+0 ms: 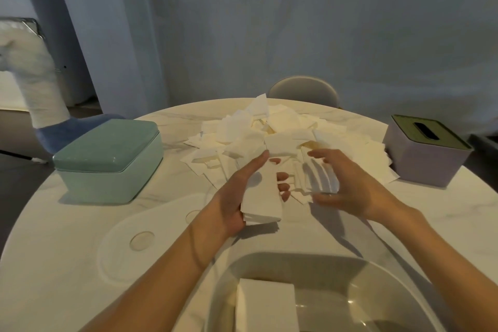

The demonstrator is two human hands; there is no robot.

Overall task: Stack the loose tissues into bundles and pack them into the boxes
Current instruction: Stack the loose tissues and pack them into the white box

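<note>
The bundle of tissues [260,198] sits in the left hand [237,197], above the near part of the surface [80,250], its long axis running away from the person toward the pile. The left fingers [283,186] curl round its right edge, grasping it. The right hand [342,186] hovers just beside it over a few tissues, fingers loosely spread and holding nothing that shows. Behind lies a large heap of loose tissues [258,137], so most stacking seems left. One finished stack [265,304] already lies in the clear tub [377,291] nearest the person. The green box [107,162] at left is lidded; the lilac box [425,153] at right shows only its slot.
</note>
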